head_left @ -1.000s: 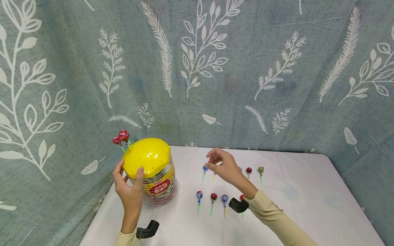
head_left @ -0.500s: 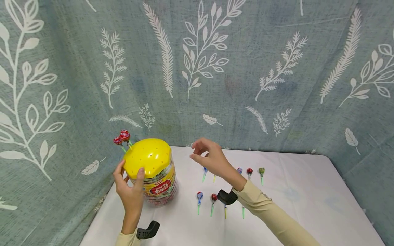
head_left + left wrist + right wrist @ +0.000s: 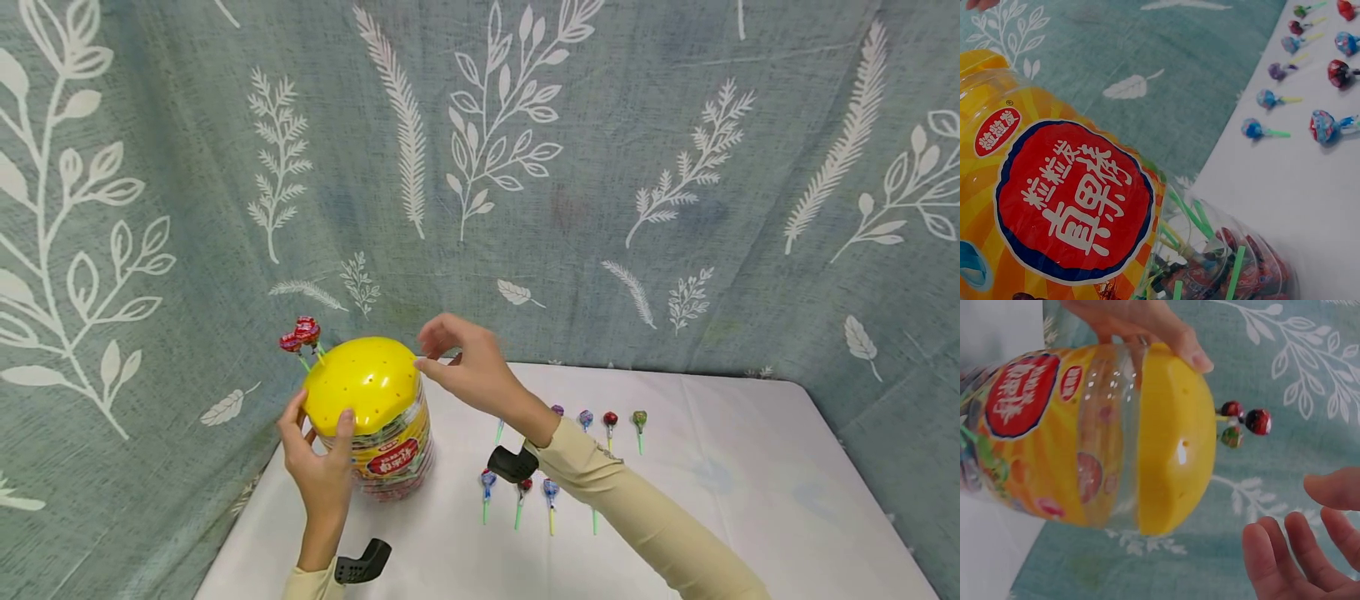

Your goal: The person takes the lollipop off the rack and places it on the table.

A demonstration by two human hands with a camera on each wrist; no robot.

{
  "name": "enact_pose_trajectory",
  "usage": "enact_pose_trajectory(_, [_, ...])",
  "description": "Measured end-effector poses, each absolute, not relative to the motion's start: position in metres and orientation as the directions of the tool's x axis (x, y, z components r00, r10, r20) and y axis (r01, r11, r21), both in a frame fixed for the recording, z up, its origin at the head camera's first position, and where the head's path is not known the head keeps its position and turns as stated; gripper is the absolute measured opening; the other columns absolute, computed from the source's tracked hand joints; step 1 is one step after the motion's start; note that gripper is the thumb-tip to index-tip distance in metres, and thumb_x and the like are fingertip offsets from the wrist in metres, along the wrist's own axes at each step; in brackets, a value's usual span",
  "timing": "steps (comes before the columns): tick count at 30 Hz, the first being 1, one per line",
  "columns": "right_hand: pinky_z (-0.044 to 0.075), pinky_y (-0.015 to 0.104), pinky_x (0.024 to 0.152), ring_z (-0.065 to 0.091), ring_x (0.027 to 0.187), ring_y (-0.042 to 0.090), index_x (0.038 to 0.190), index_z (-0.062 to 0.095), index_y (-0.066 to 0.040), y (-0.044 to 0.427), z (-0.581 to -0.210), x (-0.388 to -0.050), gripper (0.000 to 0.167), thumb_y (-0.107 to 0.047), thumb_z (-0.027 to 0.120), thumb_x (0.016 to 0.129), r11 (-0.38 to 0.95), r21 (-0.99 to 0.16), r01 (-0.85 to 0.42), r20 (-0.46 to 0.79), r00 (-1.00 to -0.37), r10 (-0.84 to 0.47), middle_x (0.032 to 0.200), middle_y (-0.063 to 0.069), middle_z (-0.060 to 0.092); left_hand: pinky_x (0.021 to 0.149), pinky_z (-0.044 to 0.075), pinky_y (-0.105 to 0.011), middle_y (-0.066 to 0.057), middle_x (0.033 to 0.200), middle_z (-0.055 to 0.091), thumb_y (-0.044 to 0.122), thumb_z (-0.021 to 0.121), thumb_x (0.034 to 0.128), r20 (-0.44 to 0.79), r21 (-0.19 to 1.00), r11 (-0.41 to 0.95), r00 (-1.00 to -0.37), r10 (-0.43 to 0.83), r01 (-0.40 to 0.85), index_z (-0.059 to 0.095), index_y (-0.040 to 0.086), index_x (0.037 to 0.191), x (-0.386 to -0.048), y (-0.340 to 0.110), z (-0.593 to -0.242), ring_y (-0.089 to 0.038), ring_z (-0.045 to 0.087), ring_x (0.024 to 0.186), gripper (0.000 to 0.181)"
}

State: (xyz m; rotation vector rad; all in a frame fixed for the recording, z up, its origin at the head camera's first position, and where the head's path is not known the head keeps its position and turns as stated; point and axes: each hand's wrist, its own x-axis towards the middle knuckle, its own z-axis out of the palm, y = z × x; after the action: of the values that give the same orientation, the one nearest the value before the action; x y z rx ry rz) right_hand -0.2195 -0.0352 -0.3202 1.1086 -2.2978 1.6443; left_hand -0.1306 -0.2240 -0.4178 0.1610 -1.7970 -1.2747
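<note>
A clear plastic candy jar (image 3: pixel 393 457) with a yellow label stands at the left of the table, under a domed yellow lid (image 3: pixel 363 379) dotted with small holes. My left hand (image 3: pixel 318 471) grips the lid's near-left side, thumb in front and fingers round the left. Red-wrapped lollipops (image 3: pixel 306 332) stick up from the lid's far-left part; the right wrist view also shows a green lollipop (image 3: pixel 1232 436) there. My right hand (image 3: pixel 472 367) hovers by the lid's right edge, fingers loosely bent, with nothing between thumb and fingers (image 3: pixel 1300 550). Lollipops with green sticks (image 3: pixel 1235 275) lie inside the jar's bottom.
Right of the jar, lollipops lie in two rows on the white tablecloth (image 3: pixel 720 517). The back row includes a green lollipop (image 3: pixel 640 417), the front row a blue lollipop (image 3: pixel 551 489); my right forearm covers some. A leaf-patterned grey-green curtain (image 3: pixel 480 275) hangs behind.
My right hand has moved left from above the back row of lollipops to the right edge of the yellow lid. The left hand and the jar have stayed in place.
</note>
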Motion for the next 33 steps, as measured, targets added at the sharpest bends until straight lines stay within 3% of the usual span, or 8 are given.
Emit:
enact_pose_trajectory(8, [0.049, 0.022, 0.068, 0.061, 0.086, 0.009, 0.108, 0.058, -0.008, -0.069, -0.309, -0.223, 0.026, -0.011, 0.069, 0.085, 0.123, -0.770, -0.626, 0.480, -0.695, -0.535, 0.102, 0.010, 0.065, 0.098, 0.031, -0.044, -0.005, 0.139, 0.042, 0.014, 0.065, 0.0824, 0.575, 0.813, 0.466, -0.600, -0.556, 0.348, 0.040, 0.010, 0.140, -0.142, -0.241, -0.443, -0.019, 0.035, 0.128, 0.063])
enact_pose_trajectory(13, [0.048, 0.016, 0.069, 0.061, 0.089, 0.010, 0.113, 0.056, -0.012, -0.098, -0.308, -0.226, 0.031, -0.011, 0.069, 0.085, 0.100, -0.767, -0.634, 0.484, -0.674, -0.558, 0.104, 0.006, 0.064, 0.099, 0.032, -0.037, 0.001, 0.140, 0.042, 0.016, 0.067, 0.0831, 0.578, 0.811, 0.475, -0.599, -0.554, 0.342, 0.040, 0.018, 0.141, -0.144, -0.248, -0.447, -0.017, 0.035, 0.129, 0.064])
enact_pose_trajectory(21, [0.044, 0.011, 0.072, 0.061, 0.094, 0.012, 0.125, 0.048, -0.011, -0.149, -0.318, -0.225, 0.043, -0.009, 0.066, 0.086, 0.147, -0.740, -0.656, 0.462, -0.655, -0.598, 0.111, 0.004, 0.059, 0.096, 0.034, -0.031, -0.001, 0.138, 0.044, 0.013, 0.068, 0.0837, 0.582, 0.809, 0.481, -0.570, -0.579, 0.338, 0.041, 0.016, 0.139, -0.144, -0.250, -0.450, -0.017, 0.038, 0.128, 0.062])
enact_pose_trajectory(28, [0.044, 0.009, 0.065, 0.056, 0.080, -0.001, 0.122, 0.047, -0.011, -0.166, -0.323, -0.228, 0.040, -0.004, 0.063, 0.087, 0.158, -0.734, -0.661, 0.470, -0.662, -0.584, 0.097, 0.001, 0.062, 0.096, 0.033, -0.030, -0.004, 0.138, 0.044, 0.011, 0.068, 0.0836, 0.587, 0.808, 0.468, -0.568, -0.577, 0.359, 0.040, 0.012, 0.140, -0.146, -0.247, -0.453, -0.018, 0.038, 0.128, 0.063])
enact_pose_trajectory(33, [0.044, 0.008, 0.065, 0.058, 0.078, -0.001, 0.123, 0.048, -0.011, -0.165, -0.325, -0.233, 0.040, -0.003, 0.064, 0.087, 0.146, -0.718, -0.681, 0.496, -0.647, -0.580, 0.094, 0.001, 0.064, 0.096, 0.033, -0.032, -0.001, 0.138, 0.044, 0.013, 0.067, 0.0839, 0.585, 0.808, 0.468, -0.577, -0.570, 0.358, 0.041, 0.015, 0.140, -0.148, -0.245, -0.451, -0.017, 0.037, 0.128, 0.062])
